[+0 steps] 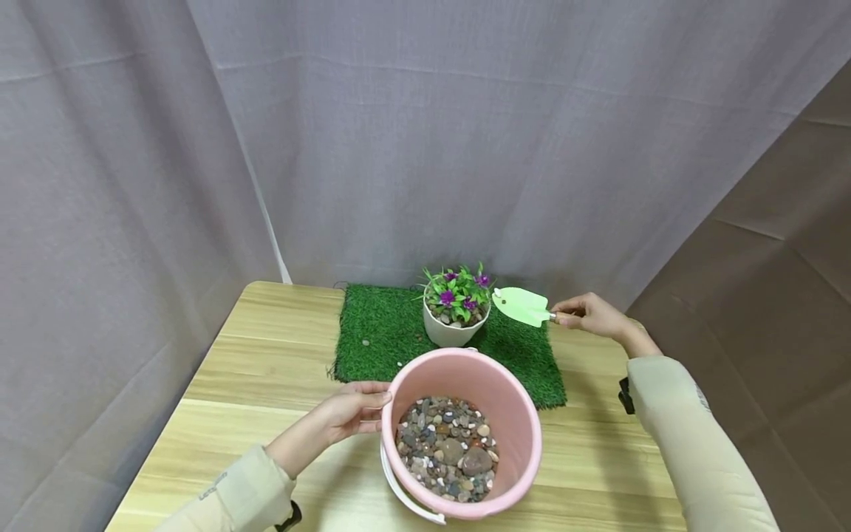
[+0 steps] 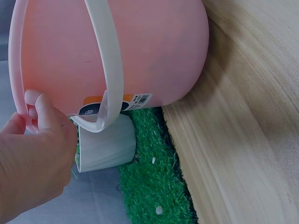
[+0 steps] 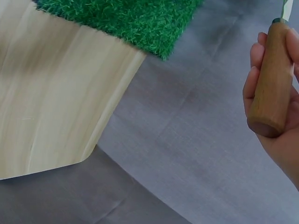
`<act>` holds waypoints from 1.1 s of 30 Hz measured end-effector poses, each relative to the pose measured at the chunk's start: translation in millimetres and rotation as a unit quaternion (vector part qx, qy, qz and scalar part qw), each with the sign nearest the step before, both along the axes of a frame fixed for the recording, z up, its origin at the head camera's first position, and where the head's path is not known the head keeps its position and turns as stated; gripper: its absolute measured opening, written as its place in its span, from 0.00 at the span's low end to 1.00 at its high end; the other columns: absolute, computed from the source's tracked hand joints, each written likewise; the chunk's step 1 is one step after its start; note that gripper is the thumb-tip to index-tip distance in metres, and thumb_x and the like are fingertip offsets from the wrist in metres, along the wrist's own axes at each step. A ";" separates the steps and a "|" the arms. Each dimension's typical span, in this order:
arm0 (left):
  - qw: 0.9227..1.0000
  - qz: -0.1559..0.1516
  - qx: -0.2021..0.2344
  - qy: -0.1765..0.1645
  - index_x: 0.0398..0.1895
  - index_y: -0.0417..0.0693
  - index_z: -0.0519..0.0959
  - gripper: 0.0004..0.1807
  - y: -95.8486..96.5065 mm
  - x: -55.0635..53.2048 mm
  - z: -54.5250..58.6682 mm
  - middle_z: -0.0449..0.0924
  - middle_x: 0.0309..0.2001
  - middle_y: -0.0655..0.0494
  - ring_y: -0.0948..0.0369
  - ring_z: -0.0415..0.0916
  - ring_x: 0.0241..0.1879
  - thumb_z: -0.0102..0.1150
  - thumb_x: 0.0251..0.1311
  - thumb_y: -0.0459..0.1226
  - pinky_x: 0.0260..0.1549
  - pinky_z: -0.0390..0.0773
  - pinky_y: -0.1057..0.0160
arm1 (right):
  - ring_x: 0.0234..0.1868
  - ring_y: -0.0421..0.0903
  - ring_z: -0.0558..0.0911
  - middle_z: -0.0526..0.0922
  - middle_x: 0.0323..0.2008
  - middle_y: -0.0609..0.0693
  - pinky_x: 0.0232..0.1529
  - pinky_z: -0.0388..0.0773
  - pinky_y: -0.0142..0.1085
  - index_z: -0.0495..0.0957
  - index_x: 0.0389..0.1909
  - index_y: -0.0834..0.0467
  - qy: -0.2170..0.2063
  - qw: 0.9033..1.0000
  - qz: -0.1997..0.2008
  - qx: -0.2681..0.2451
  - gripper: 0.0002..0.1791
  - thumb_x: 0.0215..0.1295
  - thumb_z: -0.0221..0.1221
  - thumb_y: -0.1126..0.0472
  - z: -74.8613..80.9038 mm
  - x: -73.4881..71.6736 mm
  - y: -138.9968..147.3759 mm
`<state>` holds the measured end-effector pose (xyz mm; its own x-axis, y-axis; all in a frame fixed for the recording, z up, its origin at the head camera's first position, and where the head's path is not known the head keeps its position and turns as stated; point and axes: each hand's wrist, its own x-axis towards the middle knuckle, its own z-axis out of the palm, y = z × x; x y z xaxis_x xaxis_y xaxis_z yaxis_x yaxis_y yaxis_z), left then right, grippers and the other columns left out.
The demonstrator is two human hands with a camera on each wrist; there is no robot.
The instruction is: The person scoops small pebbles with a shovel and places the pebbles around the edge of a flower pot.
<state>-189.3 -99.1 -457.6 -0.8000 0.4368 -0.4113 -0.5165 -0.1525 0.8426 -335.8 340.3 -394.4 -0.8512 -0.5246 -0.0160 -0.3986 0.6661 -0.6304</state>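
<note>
A pink bucket (image 1: 525, 443) with pebbles (image 1: 439, 451) in its bottom stands near the table's front. My left hand (image 1: 352, 410) grips its rim at the left; the left wrist view shows the thumb and fingers pinching the rim (image 2: 21, 70). My right hand (image 1: 592, 316) holds a light green garden trowel (image 1: 521, 305) by its wooden handle (image 3: 273, 79). The trowel's blade is level with the rim of a white flowerpot (image 1: 447, 334), to its right, with a small pale stone near the tip. Purple flowers (image 1: 459, 292) and pebbles fill the pot.
Under the flowerpot lies a green turf mat (image 1: 379, 332) with a few small stones on it. The wooden table (image 1: 266, 369) extends left of the mat. A white bucket handle (image 1: 405, 495) hangs down the bucket's near left side. Grey curtain cloth (image 1: 425, 162) rises behind the table.
</note>
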 end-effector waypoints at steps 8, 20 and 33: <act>1.000 0.001 0.001 0.000 0.62 0.27 0.62 0.25 1.0 -0.1 1.1 0.82 0.32 0.60 0.67 0.81 0.33 0.52 0.63 0.31 0.40 0.86 0.68 | 0.31 0.33 0.76 0.81 0.42 0.70 0.30 0.77 0.26 0.76 0.48 0.75 0.006 0.999 -0.045 0.031 0.15 0.64 0.56 0.68 10.8 -25.9 -1.6; 1.000 0.002 0.004 -0.001 0.61 0.28 0.64 0.24 0.5 0.3 -1.5 0.83 0.33 0.57 0.66 0.81 0.34 0.51 0.63 0.30 0.41 0.86 0.67 | 0.42 0.61 0.81 0.82 0.42 0.69 0.43 0.82 0.50 0.77 0.47 0.74 0.038 0.992 -0.054 0.103 0.15 0.64 0.56 0.67 5.9 -43.0 -32.3; 1.000 0.000 -0.003 0.004 0.62 0.27 0.61 0.26 0.3 0.8 1.3 0.82 0.33 0.59 0.67 0.80 0.34 0.52 0.63 0.31 0.42 0.85 0.66 | 0.36 0.59 0.80 0.82 0.33 0.60 0.33 0.79 0.54 0.82 0.43 0.61 0.224 0.940 -0.095 0.239 0.12 0.58 0.59 0.71 3.1 -41.7 -67.3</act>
